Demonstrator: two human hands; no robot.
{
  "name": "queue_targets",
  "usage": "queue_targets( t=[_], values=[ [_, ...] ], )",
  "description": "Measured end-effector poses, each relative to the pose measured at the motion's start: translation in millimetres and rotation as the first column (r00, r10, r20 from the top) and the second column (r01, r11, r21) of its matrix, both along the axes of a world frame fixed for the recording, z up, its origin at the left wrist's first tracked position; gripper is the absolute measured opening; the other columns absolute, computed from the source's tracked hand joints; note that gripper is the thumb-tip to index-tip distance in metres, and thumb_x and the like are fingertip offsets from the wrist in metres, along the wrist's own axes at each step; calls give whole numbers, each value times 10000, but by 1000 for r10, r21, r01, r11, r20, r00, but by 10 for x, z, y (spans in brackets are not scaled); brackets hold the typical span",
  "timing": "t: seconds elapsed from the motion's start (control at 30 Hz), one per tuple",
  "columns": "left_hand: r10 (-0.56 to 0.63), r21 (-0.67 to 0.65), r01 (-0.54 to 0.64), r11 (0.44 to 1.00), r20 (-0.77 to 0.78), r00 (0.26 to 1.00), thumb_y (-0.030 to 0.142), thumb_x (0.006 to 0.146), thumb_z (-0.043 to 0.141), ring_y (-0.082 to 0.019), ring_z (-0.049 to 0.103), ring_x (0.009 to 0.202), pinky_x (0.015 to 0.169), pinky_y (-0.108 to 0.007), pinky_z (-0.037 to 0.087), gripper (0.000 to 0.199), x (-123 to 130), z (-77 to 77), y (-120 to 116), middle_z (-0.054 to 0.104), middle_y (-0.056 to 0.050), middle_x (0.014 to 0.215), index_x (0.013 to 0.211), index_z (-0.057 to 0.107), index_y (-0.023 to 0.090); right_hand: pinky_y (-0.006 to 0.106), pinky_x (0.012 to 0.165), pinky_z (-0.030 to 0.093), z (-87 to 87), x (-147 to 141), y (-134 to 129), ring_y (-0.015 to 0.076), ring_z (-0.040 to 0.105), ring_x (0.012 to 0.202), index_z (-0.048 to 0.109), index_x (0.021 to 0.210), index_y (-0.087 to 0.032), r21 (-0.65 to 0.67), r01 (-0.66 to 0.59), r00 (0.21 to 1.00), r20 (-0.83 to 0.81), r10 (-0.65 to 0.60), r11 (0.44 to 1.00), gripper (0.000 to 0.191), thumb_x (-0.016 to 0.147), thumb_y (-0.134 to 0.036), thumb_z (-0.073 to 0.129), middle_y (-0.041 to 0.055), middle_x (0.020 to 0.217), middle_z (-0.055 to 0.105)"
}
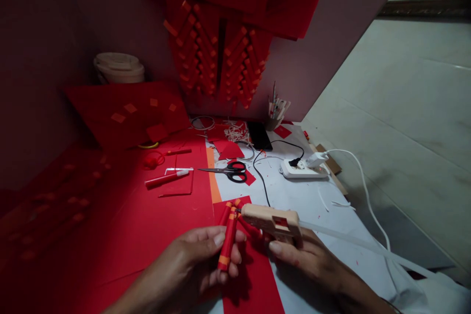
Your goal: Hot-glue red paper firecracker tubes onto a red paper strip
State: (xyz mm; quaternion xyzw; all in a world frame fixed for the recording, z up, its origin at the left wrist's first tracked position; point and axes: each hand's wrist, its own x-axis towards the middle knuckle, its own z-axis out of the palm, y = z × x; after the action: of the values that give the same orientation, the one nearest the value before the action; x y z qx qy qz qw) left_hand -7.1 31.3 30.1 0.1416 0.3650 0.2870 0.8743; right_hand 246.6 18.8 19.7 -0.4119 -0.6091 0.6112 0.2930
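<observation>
My left hand grips a small red paper roll with orange bands, held upright over a red paper sheet. A second red roll lies just beyond it. In my right hand is a beige glue gun, its nozzle pointing left at the top of the held roll. A clear glue stick pokes out of the gun's back.
Black-handled scissors, a red marker and a white power strip with cables lie further back. A black phone, a pen cup, large red sheets and hanging red rolls stand behind.
</observation>
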Motion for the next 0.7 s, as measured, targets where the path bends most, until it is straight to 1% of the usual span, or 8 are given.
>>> queue_targets(
  t=[0.1,0.2,0.3,0.4,0.47,0.53,0.63,0.7],
  values=[
    [14,10,-14,1000,11,1000,220,893,718,-134,647,727,713,-208,526,241,-4,3,3,711,-133,901,1062,769,56,514,1191,332,-65,42,-26,301,486,1389,526,1471,-315,65,20,997,72,-24,998,479,1004,-403,588,64,1499,550],
    [30,42,-32,999,39,999,225,864,754,-128,647,722,708,-199,522,237,-16,-10,24,717,-125,887,1023,778,51,449,1071,470,-112,70,-25,288,590,1240,567,1419,-291,227,112,967,201,-159,967,420,1012,-395,560,84,1395,609],
    [51,70,-54,996,46,998,248,809,816,-142,661,722,684,-202,517,274,-20,-21,52,726,-115,845,999,780,53,369,866,562,-105,104,37,247,663,980,631,1211,-234,483,124,893,327,-309,867,260,978,-335,575,99,1156,655],
    [80,94,-83,992,28,996,267,803,826,-147,660,743,697,-216,509,264,-11,-28,66,743,-117,891,987,779,82,360,845,556,-98,236,129,250,644,1004,590,1199,-210,633,65,848,373,-377,772,275,927,-231,549,114,1155,615],
    [99,131,-99,986,7,995,286,777,850,-152,656,735,678,-219,497,283,-7,-32,70,750,-114,871,976,780,97,379,873,540,-124,398,178,257,633,1039,580,1206,-212,702,11,758,458,-463,713,314,904,-164,509,120,1168,623],
    [126,169,-120,978,-29,992,307,721,895,-157,657,722,646,-216,482,312,-7,-33,73,748,-98,810,937,782,112,415,882,524,-168,597,209,265,631,1019,587,1210,-218,757,-84,623,548,-559,648,379,861,-112,484,110,1145,657],
    [148,212,-128,969,-82,986,310,680,926,-156,661,713,642,-216,478,287,-12,-20,69,738,-72,758,842,765,134,477,882,494,-232,890,229,291,619,995,613,1229,-208,771,-120,539,580,-611,625,473,799,-78,465,109,1096,682],
    [167,226,-136,965,-126,978,282,687,923,-154,666,710,670,-228,495,275,-14,-10,56,746,-66,773,854,752,147,500,892,482,-262,1041,230,299,613,992,629,1241,-200,777,-130,507,586,-633,616,512,777,-71,453,114,1081,688]
  ],
)
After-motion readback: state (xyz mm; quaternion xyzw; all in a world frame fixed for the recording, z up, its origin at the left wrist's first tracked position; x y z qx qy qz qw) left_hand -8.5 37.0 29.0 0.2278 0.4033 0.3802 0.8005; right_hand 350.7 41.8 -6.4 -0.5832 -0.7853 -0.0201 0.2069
